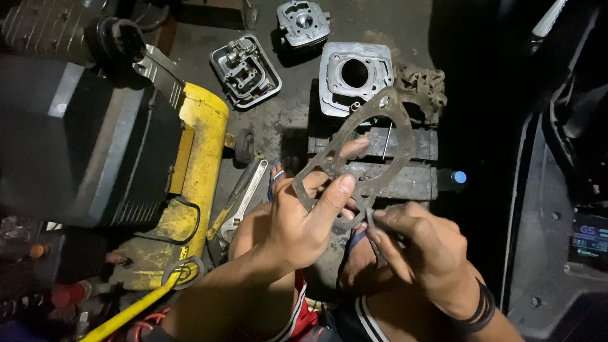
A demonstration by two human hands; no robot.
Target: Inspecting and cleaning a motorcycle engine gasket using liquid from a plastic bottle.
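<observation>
The left hand pinches a thin grey gasket held up over the floor; the right hand is closed on a small dark tool at its lower edge, mostly hidden; a blue-lit screen is cut off at right; a yellow tank lies left.

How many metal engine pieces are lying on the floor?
3: a cylinder block above the gasket, a cylinder head at the top, a cover-like part further left. Others may be hidden.
</observation>
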